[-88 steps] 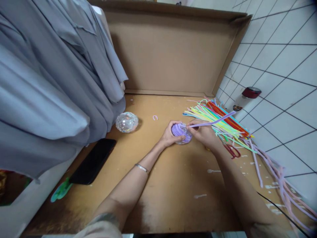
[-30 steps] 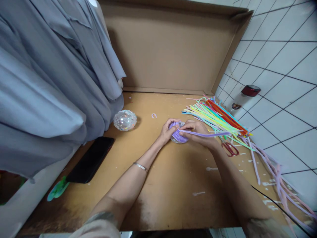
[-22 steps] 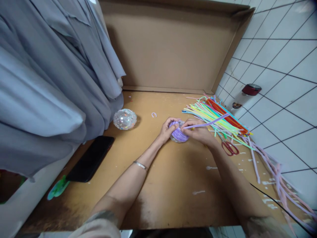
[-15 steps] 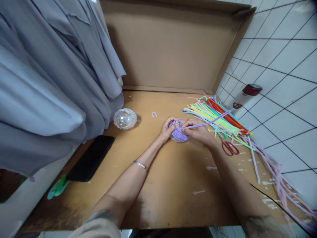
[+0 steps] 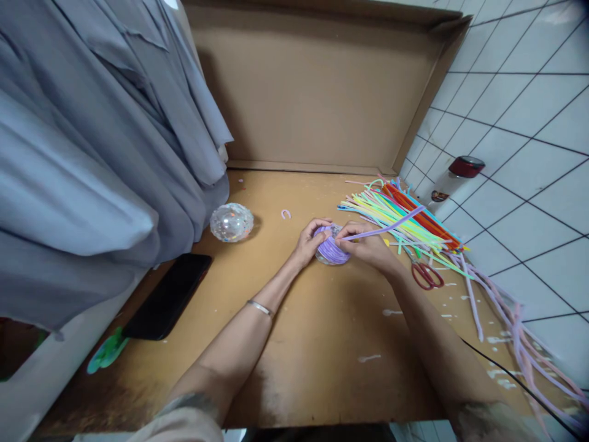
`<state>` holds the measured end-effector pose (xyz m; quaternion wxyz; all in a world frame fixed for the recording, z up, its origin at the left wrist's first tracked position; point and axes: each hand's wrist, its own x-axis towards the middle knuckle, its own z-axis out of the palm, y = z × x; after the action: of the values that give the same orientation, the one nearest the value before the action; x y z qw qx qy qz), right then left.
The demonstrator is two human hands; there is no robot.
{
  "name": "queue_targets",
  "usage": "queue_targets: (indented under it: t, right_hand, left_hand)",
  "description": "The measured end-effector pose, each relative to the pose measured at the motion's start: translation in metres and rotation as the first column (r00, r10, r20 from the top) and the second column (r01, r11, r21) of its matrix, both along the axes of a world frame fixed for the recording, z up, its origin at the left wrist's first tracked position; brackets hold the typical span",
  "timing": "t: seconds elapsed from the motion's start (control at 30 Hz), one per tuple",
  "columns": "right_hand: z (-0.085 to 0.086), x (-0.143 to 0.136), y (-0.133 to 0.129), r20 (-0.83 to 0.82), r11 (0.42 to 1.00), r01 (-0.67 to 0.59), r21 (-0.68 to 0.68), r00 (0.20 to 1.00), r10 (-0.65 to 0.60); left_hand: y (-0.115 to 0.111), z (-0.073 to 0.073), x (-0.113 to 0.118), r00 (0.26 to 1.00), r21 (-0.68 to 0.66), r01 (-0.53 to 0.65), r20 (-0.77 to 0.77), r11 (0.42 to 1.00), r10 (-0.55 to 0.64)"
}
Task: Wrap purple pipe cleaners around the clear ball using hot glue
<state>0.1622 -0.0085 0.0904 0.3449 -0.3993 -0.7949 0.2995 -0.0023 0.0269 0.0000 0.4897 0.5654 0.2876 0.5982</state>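
Note:
In the middle of the table, a clear faceted bowl wrapped in purple pipe cleaner [image 5: 332, 250] is gripped from its left side by my left hand [image 5: 315, 239], thumb lying over the wrapped rows. My right hand [image 5: 363, 244] pinches a purple pipe cleaner [image 5: 391, 227] close against the bowl's right side. The strand's free end sticks out to the right, above a pile of pipe cleaners. Part of the bowl is hidden behind my fingers. A second clear faceted bowl [image 5: 232, 222], unwrapped, sits to the left.
Many-coloured pipe cleaners [image 5: 405, 215] lie at the right, with red-handled scissors [image 5: 427, 275] beside them and a red-capped bottle [image 5: 455, 178] behind. A black phone [image 5: 169, 297] and a green object [image 5: 108, 350] are at left. A small pink curl [image 5: 286, 214] lies mid-table. Cardboard [image 5: 322, 92] stands at the back.
Almost nothing differs. The view has shifted very slightly, and both hands keep their hold on the bowl and the purple pipe cleaner.

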Motion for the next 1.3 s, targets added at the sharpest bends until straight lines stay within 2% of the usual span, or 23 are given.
queue_targets:
  t: [0.13,0.33,0.67,1.0,1.13,1.3]
  right_hand:
    - [-0.004,-0.001,0.002,-0.025,1.000,0.024,0.014,0.999,-0.023]
    - [-0.006,-0.004,0.001,-0.024,0.998,0.067,0.014,0.997,-0.067]
    - [-0.007,-0.006,0.001,-0.024,0.993,0.112,0.022,0.993,-0.111]
    - [-0.011,-0.005,0.002,-0.046,0.988,0.153,0.008,0.987,-0.153]
    - [-0.013,-0.004,0.005,-0.078,0.983,0.181,-0.003,0.980,-0.181]
    - [-0.015,-0.003,0.007,-0.074,0.975,0.220,-0.014,0.973,-0.221]
  left_hand:
    - [0.001,0.000,0.000,0.998,0.040,-0.054,-0.037,0.998,0.055]
    - [0.002,-0.001,0.000,0.995,0.069,-0.064,-0.069,0.996,0.069]
    - [-0.007,0.006,0.003,0.991,0.076,-0.137,0.008,0.988,0.137]
    - [-0.011,0.008,0.001,0.993,0.136,-0.096,-0.052,0.986,0.103]
    - [-0.015,0.009,0.001,0.989,0.206,-0.045,-0.132,0.978,0.073]
    - [-0.015,0.006,0.004,0.963,0.269,-0.044,-0.244,0.962,0.112]
